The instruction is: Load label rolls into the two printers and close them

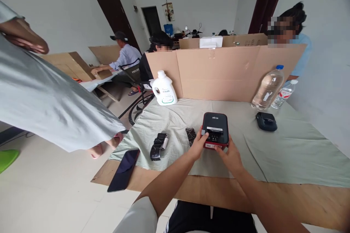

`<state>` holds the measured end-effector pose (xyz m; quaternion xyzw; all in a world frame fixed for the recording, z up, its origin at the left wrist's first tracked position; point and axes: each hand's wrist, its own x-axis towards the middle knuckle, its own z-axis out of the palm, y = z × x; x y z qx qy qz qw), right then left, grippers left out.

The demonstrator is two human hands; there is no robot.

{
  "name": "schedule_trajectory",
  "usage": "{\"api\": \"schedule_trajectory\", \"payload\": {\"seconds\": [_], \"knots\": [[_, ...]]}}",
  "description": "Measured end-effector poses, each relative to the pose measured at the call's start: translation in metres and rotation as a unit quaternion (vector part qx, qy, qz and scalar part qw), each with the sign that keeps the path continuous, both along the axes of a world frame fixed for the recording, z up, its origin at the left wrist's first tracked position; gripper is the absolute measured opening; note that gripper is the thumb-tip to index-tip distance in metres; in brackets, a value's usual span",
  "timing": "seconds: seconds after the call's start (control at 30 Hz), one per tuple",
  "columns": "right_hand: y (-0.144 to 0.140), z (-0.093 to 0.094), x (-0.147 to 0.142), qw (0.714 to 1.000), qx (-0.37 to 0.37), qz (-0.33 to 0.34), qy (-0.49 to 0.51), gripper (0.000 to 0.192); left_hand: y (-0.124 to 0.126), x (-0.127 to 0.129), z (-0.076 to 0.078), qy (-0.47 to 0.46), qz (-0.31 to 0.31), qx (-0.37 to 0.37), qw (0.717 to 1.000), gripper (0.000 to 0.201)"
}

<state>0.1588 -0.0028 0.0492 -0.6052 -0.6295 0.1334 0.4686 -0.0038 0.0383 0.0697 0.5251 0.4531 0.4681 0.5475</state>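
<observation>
Head view: both hands clasp the red-and-black printer on the cloth, left hand and right hand apparently pressing its front.

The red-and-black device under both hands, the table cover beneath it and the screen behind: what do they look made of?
Device: likely moulded plastic, black top with slight sheen, red base. Table cover: thin pale green cloth, creased and wrinkled. Screen: brown corrugated cardboard, matte, with fold lines. Left hand and right hand touch the device's near edge.
</observation>
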Motion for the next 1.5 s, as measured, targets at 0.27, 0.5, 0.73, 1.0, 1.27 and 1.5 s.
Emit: {"api": "schedule_trajectory", "payload": {"seconds": [0.27,0.5,0.73,1.0,1.27,1.5], "knots": [[0.120,0.040,-0.082,0.969,-0.149,0.170,-0.095,0.075,0.117,-0.086,0.019,-0.257,0.209,-0.091,0.939,0.032],[0.106,0.014,-0.129,0.936,-0.303,0.127,-0.130,0.059,0.162,-0.158,0.000,-0.227,0.271,-0.121,0.927,0.031],[0.059,0.009,-0.171,0.917,-0.309,0.226,-0.108,0.067,0.167,-0.173,-0.002,-0.117,0.259,-0.079,0.956,0.036],[0.020,0.001,-0.202,0.899,-0.209,0.366,-0.115,0.067,0.134,-0.160,0.019,0.084,0.314,-0.094,0.941,0.046],[0.114,0.024,0.016,0.975,-0.157,-0.001,-0.160,0.054,0.052,-0.082,-0.003,0.489,0.186,0.157,0.838,0.049],[0.149,0.028,0.195,0.877,-0.228,-0.335,-0.257,0.078,-0.011,0.009,-0.043,0.545,-0.166,0.254,0.782,0.053]]}}
